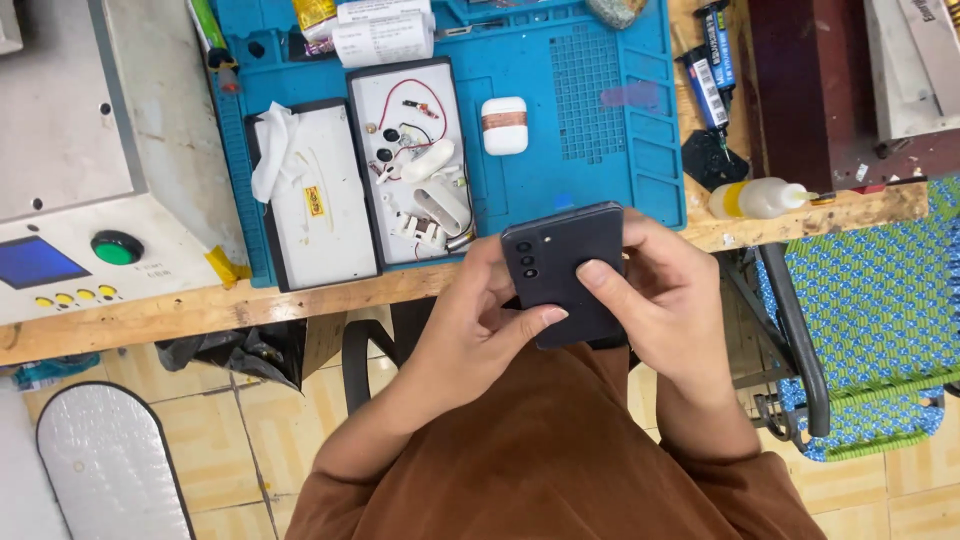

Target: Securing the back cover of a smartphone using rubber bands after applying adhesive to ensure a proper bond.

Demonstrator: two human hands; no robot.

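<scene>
A: From the head camera, what do the hands have?

B: Both close on a dark smartphone (567, 268), back side up with its three camera lenses showing, held above the lap just off the edge of the wooden bench (200, 310). The left hand (480, 320) grips the lower left edge, thumb laid across the back. The right hand (660, 295) wraps the right side, a fingertip pressing the rear panel.

A: How is that hold best kept?

B: I'd judge steady, even pressure along the edges works best, with the phone kept level so nothing slips toward the floor, and thumbs kept off the lenses.

A: What lies nearby?

B: On the blue work mat (600, 110) sit a white tray (415, 160) of small parts and wires, a second tray (315, 195) with a crumpled tissue, and a white earbud case (504, 125). A squeeze bottle (760, 198) lies at the bench's right end.

A: Anything you can't make out?

B: The phone's screen faces down, so it is hidden. Fingers under the phone are out of sight, and the tiny tray parts are too small to identify.
</scene>
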